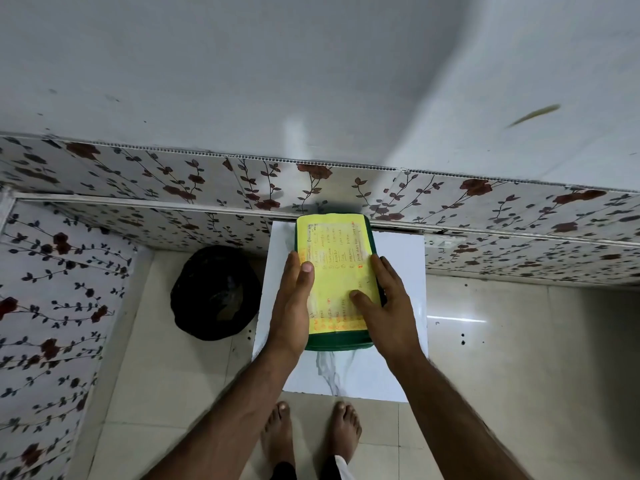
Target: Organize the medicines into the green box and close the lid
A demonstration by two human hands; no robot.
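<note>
Surroundings are noted first: a white tabletop (398,265) is set against a wall panelled in a floral pattern (138,168), with a tiled floor (502,358) on either side. A black bag-lined bin (214,292) is seen on the floor just left of the tabletop, apart from it. Two bare feet (311,434) are placed on the floor at the near edge of the tabletop. Nothing is seen between the hands and the box.

The green box (337,342) is positioned on the tabletop, left of centre, its far end close to the wall. Its lid (337,258), covered by a yellow printed label, is seated flat on the box; the contents cannot be seen, and no medicines are visible outside it.

The long axis of the box is run from the near edge of the tabletop toward the wall, tilted slightly to the right. The printed lines on the label are laid across the short axis; the text is too blurred to be read.

The left hand (292,306) is laid along the left side of the box, thumb resting on the lid. The right hand (388,306) is laid along the right side, thumb pressed on the label. Each grip is held loosely curled against the box rather than clenched around it.
</note>
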